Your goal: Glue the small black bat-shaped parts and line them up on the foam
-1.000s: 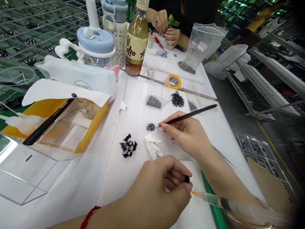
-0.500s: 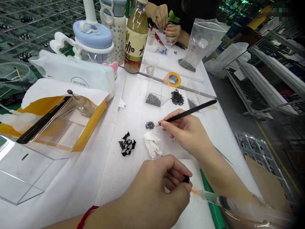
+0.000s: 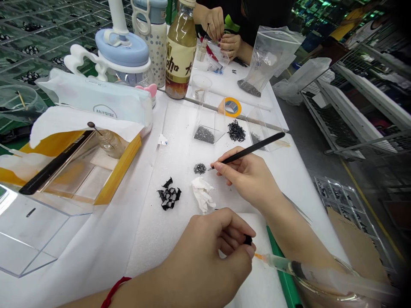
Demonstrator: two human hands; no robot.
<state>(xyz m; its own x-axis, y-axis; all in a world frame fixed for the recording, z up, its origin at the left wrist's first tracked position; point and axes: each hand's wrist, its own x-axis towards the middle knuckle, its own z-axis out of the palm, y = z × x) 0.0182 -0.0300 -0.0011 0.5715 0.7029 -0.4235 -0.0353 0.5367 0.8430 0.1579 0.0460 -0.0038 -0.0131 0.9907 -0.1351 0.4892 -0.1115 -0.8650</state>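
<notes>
Left-hand fingers (image 3: 233, 226): curled narrow, pinching a small black piece (image 3: 247, 240) at the tips. Red cord (image 3: 113, 291) around the left wrist. Orange tip of a clear plastic syringe (image 3: 279, 264) just beside those fingertips; contact not determinable.

Right-hand fingers (image 3: 224, 167): closed narrow around a slim black tool (image 3: 253, 148) with a fine metal point (image 3: 209, 169). Point hovering just beside a small heap of tiny dark grey parts (image 3: 199, 168), contact not determinable.

Below the heap, on the white-covered bench (image 3: 144, 239): crumpled white tissue (image 3: 202, 194) and, further left, a loose pile of black cut strips (image 3: 168, 196). Beyond the heap: a clear acrylic holder with grey parts (image 3: 204, 134) and a loose cluster of black parts (image 3: 236, 131).

Further left, a yellow-rimmed tray (image 3: 118, 169) and a clear acrylic box (image 3: 32, 239). At the far end, an amber bottle with a cream label (image 3: 180, 51), a clear zip bag of grey parts (image 3: 265, 60), and a co-worker's two hands (image 3: 218, 32) working over a small clear bag (image 3: 216, 64).
</notes>
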